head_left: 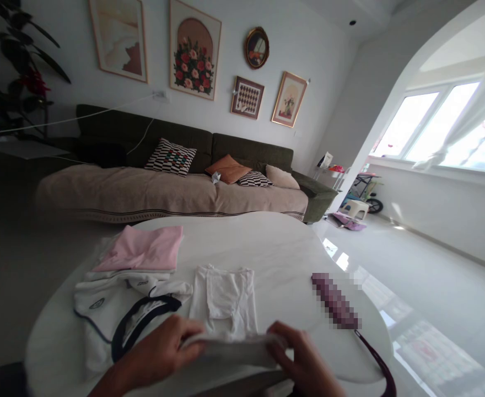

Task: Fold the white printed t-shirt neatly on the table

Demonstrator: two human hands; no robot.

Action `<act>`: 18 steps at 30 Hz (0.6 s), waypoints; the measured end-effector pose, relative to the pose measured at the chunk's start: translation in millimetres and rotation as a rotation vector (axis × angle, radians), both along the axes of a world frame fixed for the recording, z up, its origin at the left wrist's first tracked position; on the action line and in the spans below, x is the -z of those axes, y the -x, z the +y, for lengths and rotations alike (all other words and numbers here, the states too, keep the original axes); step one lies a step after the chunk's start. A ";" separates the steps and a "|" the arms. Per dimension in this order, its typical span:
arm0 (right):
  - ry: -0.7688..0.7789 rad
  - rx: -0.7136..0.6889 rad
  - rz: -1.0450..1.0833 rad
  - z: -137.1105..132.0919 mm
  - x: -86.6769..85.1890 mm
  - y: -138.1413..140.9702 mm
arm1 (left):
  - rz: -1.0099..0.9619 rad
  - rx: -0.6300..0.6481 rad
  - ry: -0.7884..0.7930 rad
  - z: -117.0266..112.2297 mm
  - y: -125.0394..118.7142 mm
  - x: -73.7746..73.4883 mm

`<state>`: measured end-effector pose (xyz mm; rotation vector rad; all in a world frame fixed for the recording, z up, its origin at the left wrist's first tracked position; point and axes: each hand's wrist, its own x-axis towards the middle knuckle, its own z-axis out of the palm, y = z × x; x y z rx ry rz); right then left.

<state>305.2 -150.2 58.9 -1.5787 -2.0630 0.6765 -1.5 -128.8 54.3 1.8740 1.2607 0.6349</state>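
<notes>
Stretching white cloth (238, 352) between left hand (168, 346) and right hand (302, 350), each pinching an end above the near side of the table (284, 242)!
Room opens right, toward a purple strapped item (335, 302); the badge (97, 304) on the navy-trimmed garment (96, 322) is unreadable.

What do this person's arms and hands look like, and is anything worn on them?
They are bare human hands, with ordinary fingers and rounded knuckles: the left grip and the right grip. No gloves, rings or watch can be made out, and no sleeves show on the visible forearms. I see no cables or markings.
</notes>
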 end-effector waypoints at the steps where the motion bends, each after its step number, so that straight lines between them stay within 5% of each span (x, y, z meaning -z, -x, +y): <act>1: -0.047 0.047 0.092 22.9 -9.3 2.7 | -0.073 -0.049 0.014 22.3 -4.7 -4.7; 4: 0.013 0.141 0.259 102.0 -8.5 16.6 | -0.334 -0.294 0.133 93.9 -24.6 0.4; 8: 0.023 0.297 0.165 171.5 39.0 36.7 | -0.319 -0.426 0.184 153.1 -42.3 43.3; 13: -0.025 0.459 0.041 181.4 90.2 42.6 | -0.209 -0.530 0.092 168.9 -36.3 93.4; 18: -0.035 0.494 -0.056 181.6 101.0 38.8 | -0.071 -0.619 -0.026 173.0 -33.7 104.5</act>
